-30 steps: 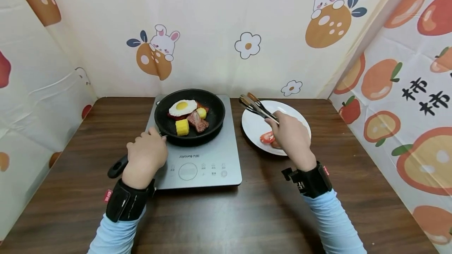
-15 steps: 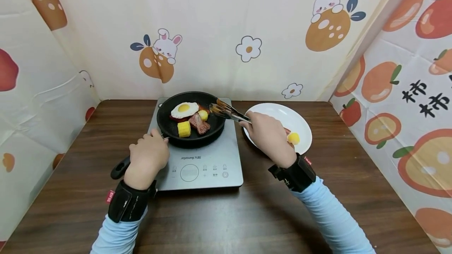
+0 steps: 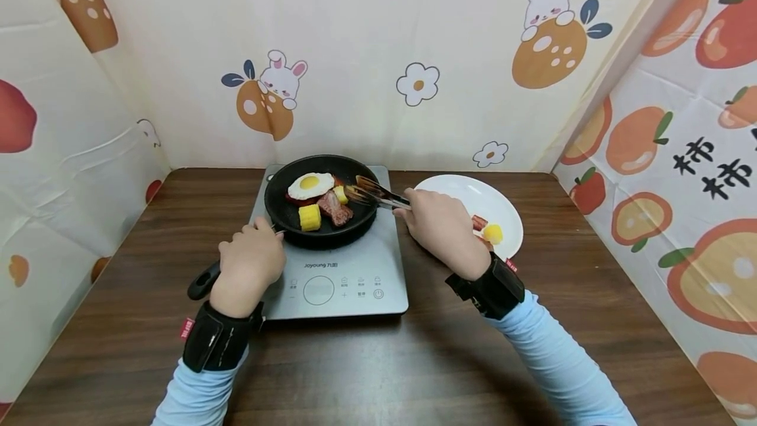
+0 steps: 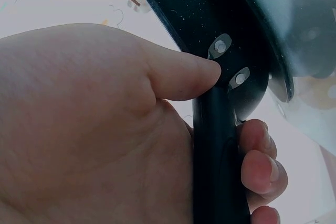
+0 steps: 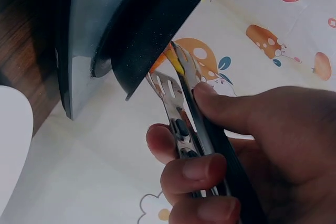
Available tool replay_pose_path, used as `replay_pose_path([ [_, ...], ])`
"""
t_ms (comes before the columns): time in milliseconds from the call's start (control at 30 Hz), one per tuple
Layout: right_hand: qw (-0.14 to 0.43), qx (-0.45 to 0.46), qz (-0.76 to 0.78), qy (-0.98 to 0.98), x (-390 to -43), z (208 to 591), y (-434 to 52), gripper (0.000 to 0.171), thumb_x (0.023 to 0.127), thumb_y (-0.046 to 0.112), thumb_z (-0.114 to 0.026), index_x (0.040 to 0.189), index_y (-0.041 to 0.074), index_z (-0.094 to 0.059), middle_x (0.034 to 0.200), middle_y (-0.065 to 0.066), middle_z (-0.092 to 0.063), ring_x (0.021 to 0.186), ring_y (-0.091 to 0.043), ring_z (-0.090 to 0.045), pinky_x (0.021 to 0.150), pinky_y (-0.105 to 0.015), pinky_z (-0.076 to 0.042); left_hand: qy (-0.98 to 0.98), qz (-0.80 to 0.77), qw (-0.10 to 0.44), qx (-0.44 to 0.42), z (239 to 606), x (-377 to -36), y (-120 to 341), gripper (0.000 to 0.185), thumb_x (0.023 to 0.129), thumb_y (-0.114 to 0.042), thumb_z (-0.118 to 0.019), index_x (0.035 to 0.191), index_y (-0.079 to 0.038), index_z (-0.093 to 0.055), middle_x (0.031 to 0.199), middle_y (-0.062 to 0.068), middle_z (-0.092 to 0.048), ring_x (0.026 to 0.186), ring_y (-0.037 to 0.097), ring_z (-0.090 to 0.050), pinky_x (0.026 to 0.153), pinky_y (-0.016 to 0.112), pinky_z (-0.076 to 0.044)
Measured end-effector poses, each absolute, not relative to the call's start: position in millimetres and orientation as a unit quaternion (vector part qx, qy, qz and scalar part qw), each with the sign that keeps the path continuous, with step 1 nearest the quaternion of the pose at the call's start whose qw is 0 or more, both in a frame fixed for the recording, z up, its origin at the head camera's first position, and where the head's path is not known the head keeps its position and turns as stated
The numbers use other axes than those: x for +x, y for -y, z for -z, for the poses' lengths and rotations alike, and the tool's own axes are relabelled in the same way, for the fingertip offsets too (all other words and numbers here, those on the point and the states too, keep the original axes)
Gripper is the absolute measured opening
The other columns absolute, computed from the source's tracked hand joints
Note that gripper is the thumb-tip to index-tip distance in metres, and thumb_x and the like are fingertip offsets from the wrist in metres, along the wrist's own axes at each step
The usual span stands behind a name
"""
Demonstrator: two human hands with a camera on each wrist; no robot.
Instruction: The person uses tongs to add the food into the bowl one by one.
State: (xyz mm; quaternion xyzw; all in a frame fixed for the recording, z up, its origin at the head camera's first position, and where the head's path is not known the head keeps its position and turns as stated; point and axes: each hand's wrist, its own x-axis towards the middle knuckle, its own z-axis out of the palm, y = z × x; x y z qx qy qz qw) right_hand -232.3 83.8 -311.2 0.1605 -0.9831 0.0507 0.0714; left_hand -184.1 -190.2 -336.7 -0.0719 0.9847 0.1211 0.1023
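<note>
My left hand (image 3: 245, 271) grips the black handle (image 4: 215, 156) of a frying pan (image 3: 282, 212), its thumb lying near the rivets. Inside the pan are a fried egg (image 3: 311, 185), a corn chunk (image 3: 309, 217), a browned piece of meat (image 3: 334, 208) and a smaller yellow piece (image 3: 340, 194). Metal tongs (image 3: 378, 194) are held in my right hand (image 3: 440, 232), thumb on one arm and fingers curled round the other. Their tips reach over the pan's right rim, right at the smaller yellow piece. In the right wrist view the pan wall partly hides the tips.
Under the pan stands a silver induction cooker (image 3: 349, 294). A white plate (image 3: 467, 186) sits to its right, partly behind my right hand, bearing a yellow piece (image 3: 493, 234) and a reddish striped piece (image 3: 479, 223). Printed cloth walls (image 3: 355, 110) enclose the wooden table (image 3: 355, 373).
My right hand has carried the tongs left from over the plate to the pan, where their tips have dipped further in. The left hand keeps its grip on the handle.
</note>
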Motion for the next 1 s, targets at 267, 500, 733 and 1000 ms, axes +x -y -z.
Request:
replay_pose_path([
  [267, 0.08, 0.152, -0.078, 0.982, -233, 316, -83, 0.036, 0.102, 0.043, -0.06, 0.092, 0.008, -0.058, 0.075, -0.006, -0.058, 0.061, -0.027, -0.056, 0.053, -0.04, -0.042, -0.986, -0.119, 0.098, -0.07, 336, -183, 189, 0.045, 0.111, -0.023, -0.034, 0.122, 0.019, -0.04, 0.116, 0.042, -0.055, 0.107, 0.055, -0.059, 0.092, 0.065, -0.045],
  [500, 0.075, 0.153, -0.085, 0.982, -233, 317, -83, 0.037, 0.102, 0.043, -0.061, 0.093, 0.007, -0.058, 0.074, -0.006, -0.057, 0.06, -0.025, -0.054, 0.051, -0.037, -0.039, -0.986, -0.119, 0.095, -0.07, 336, -182, 188, 0.044, 0.111, -0.023, -0.035, 0.121, 0.019, -0.041, 0.114, 0.042, -0.056, 0.107, 0.055, -0.06, 0.092, 0.065, -0.045],
  [733, 0.063, 0.147, -0.096, 0.982, -232, 319, -83, 0.038, 0.102, 0.045, -0.06, 0.097, 0.007, -0.058, 0.076, -0.006, -0.058, 0.062, -0.025, -0.055, 0.053, -0.036, -0.038, -0.985, -0.12, 0.096, -0.072, 336, -183, 188, 0.045, 0.111, -0.023, -0.035, 0.123, 0.019, -0.04, 0.115, 0.042, -0.055, 0.107, 0.055, -0.059, 0.092, 0.065, -0.045],
  [1000, 0.065, 0.131, -0.118, 0.982, -232, 323, -87, 0.043, 0.104, 0.049, -0.054, 0.11, 0.006, -0.06, 0.083, -0.007, -0.06, 0.066, -0.026, -0.057, 0.056, -0.037, -0.041, -0.985, -0.119, 0.101, -0.066, 336, -185, 191, 0.045, 0.111, -0.023, -0.034, 0.121, 0.02, -0.04, 0.112, 0.042, -0.055, 0.104, 0.055, -0.059, 0.091, 0.065, -0.045],
])
